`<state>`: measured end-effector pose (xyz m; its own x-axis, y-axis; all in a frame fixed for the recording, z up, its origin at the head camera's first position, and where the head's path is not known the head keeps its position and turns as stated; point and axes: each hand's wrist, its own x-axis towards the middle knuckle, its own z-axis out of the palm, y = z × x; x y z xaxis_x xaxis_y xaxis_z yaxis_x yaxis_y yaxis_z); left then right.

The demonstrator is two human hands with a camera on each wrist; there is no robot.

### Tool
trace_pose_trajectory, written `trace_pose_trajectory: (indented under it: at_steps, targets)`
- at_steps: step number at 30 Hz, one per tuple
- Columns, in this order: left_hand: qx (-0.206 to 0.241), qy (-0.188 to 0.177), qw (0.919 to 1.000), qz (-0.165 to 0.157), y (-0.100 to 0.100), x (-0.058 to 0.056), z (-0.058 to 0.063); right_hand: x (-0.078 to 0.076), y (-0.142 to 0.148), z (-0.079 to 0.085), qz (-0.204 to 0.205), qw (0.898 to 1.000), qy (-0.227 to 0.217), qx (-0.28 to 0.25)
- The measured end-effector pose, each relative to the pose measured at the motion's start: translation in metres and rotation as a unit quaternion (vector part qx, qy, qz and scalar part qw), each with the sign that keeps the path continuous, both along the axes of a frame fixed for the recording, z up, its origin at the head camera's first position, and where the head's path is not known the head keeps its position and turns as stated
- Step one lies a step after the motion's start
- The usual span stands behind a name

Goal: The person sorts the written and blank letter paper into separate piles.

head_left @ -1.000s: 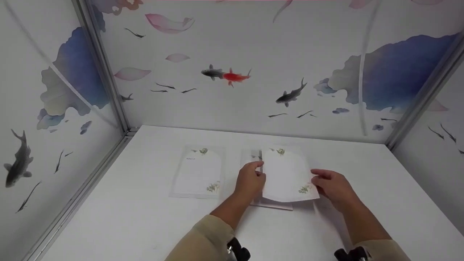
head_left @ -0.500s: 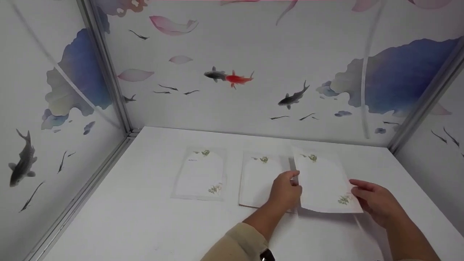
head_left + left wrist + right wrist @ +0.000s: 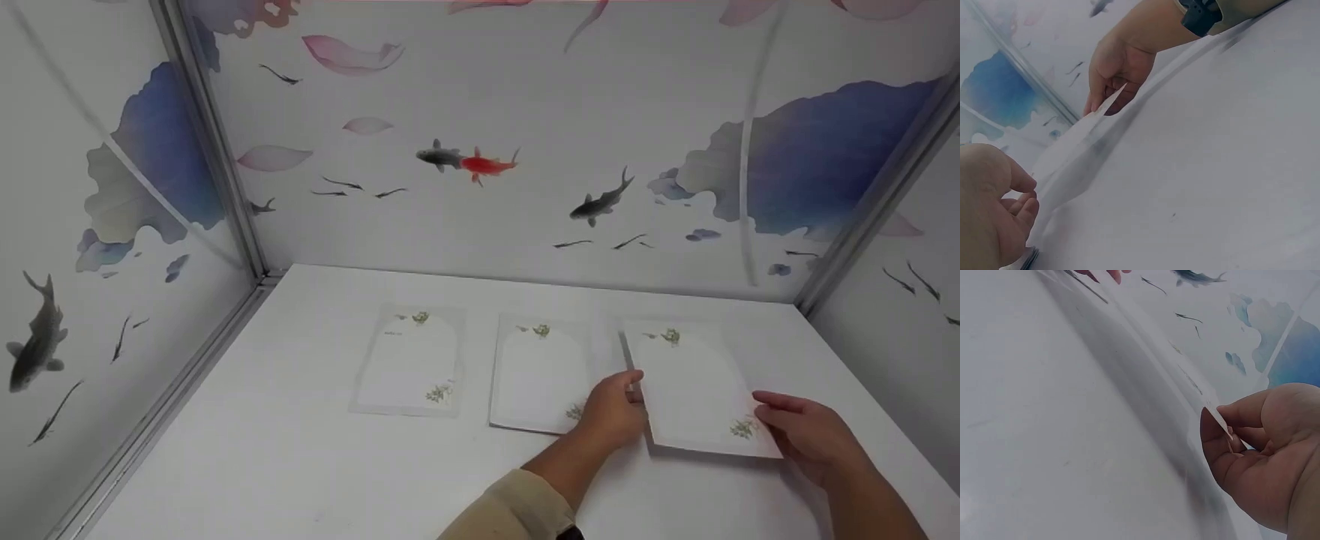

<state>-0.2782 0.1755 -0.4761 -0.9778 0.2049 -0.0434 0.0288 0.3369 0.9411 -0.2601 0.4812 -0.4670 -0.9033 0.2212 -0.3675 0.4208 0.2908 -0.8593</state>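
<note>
In the head view, a white sheet of letter paper with green plant prints at its top and lower right is held raised over the right of the table. My left hand pinches its left edge, and my right hand grips the lower right edge between thumb and fingers. The right wrist view shows the paper's corner between the fingers of my right hand. Left of my left hand lies a stack of matching paper, its lower right corner partly covered by that hand. Farther left lies a single matching sheet with a short line of writing.
A white table carries the papers. Behind it stands a white wall printed with fish and petals, with side walls at left and right. Metal posts mark the corners.
Both hands have carried the sheet rightward from over the stack and slightly toward the near edge, lowering it. The stack's printed top has come into view. The left single sheet stays put.
</note>
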Motion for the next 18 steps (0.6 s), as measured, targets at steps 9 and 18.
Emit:
trace_pose_trajectory:
  at_steps: [9, 18]
  targets:
    - [-0.055, -0.011, 0.9979, -0.033, 0.001, 0.003, -0.002, 0.002, -0.005, -0.004, -0.018, 0.995, -0.019, 0.101]
    - [-0.060, -0.013, 0.9959, -0.067, -0.001, 0.003, -0.005, 0.005, -0.012, 0.001, -0.007, 0.986, -0.006, 0.167]
